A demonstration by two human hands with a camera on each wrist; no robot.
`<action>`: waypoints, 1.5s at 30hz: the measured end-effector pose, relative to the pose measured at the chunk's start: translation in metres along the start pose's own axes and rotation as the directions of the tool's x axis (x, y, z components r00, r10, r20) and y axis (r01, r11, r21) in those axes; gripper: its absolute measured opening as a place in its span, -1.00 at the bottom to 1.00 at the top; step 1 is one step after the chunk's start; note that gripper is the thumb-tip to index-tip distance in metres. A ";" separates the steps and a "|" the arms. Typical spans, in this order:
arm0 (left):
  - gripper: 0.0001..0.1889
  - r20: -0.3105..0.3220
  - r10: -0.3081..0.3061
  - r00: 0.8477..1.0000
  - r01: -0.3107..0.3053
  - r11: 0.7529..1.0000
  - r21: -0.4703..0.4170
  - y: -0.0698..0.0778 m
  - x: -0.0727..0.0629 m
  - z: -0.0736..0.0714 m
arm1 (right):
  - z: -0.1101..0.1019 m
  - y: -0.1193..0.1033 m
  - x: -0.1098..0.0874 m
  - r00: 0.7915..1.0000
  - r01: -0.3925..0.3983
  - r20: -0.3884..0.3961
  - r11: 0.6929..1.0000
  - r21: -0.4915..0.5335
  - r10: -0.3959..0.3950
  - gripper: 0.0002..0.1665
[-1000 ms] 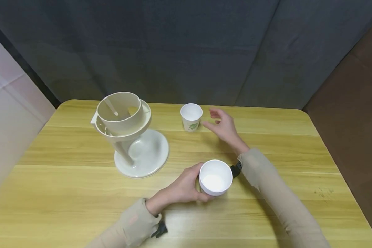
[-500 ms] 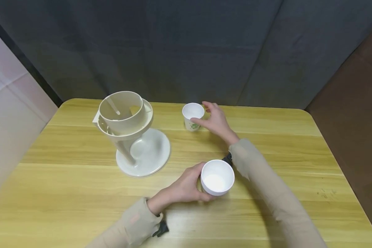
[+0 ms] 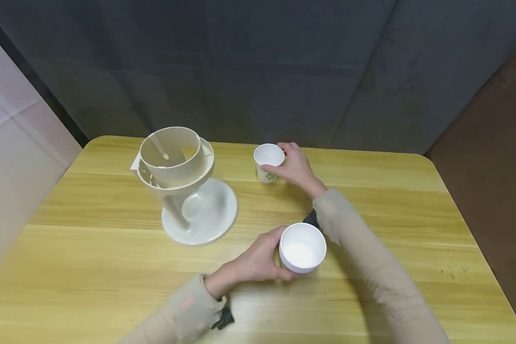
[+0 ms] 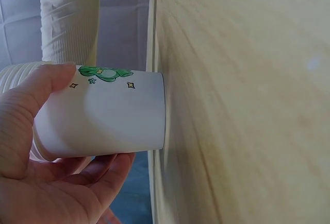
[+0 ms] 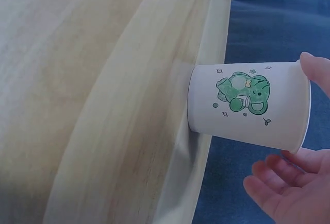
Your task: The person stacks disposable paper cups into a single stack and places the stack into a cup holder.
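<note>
A stack of white paper cups (image 3: 302, 249), several rims showing in the left wrist view, stands on the wooden table. My left hand (image 3: 261, 258) grips it from the left, thumb on one side and fingers on the other. Green print shows on the outer cup (image 4: 113, 118). Farther back, a single paper cup (image 3: 266, 155) stands upright near the table's far edge. The right hand (image 3: 298, 167) pinches this cup near its rim between thumb and fingers. In the right wrist view, a green bear is printed on the single cup (image 5: 247, 105), with the thumb at its rim.
On the left stands a cream plastic stand with a round base (image 3: 221, 210) and an open cylinder (image 3: 169, 162) on top. A dark curtain (image 3: 258, 71) hangs behind the wooden table (image 3: 90, 267). Pale and brown panels flank the sides.
My right hand has moved left to the single cup, its thumb and fingers closing about the rim. The left hand keeps its grip on the stack. The view has shifted slightly.
</note>
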State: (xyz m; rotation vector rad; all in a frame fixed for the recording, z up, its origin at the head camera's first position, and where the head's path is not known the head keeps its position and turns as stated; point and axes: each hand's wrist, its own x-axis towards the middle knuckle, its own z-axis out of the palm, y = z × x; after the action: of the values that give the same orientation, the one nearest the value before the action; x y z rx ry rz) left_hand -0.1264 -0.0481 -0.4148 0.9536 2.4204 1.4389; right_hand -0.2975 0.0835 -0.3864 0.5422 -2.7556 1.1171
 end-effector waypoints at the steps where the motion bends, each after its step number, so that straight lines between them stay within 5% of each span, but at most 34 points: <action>1: -0.21 0.001 0.000 1.000 0.000 1.000 -0.002 0.000 0.000 0.000 | 0.000 0.000 0.000 1.000 0.001 -0.005 1.000 -0.006 -0.001 -0.13; 23: -0.19 0.014 -0.019 1.000 0.019 1.000 -0.011 -0.001 0.001 0.001 | -0.013 0.017 -0.013 0.996 0.013 -0.086 0.999 0.041 -0.009 -0.24; 36: -0.17 0.016 -0.028 0.999 0.028 0.999 -0.015 -0.001 0.002 0.000 | -0.036 0.033 -0.038 0.993 0.041 -0.114 0.991 0.127 -0.026 -0.32; 45: -0.17 0.011 -0.024 1.000 0.024 1.000 -0.012 -0.002 0.003 -0.001 | -0.051 0.042 -0.061 0.990 0.045 -0.137 0.996 0.076 -0.034 -0.32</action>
State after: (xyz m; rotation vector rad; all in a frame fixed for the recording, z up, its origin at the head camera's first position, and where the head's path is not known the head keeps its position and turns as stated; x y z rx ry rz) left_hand -0.1295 -0.0478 -0.4153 0.9242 2.4039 1.4352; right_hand -0.2571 0.1638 -0.3919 0.5078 -2.5839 1.2103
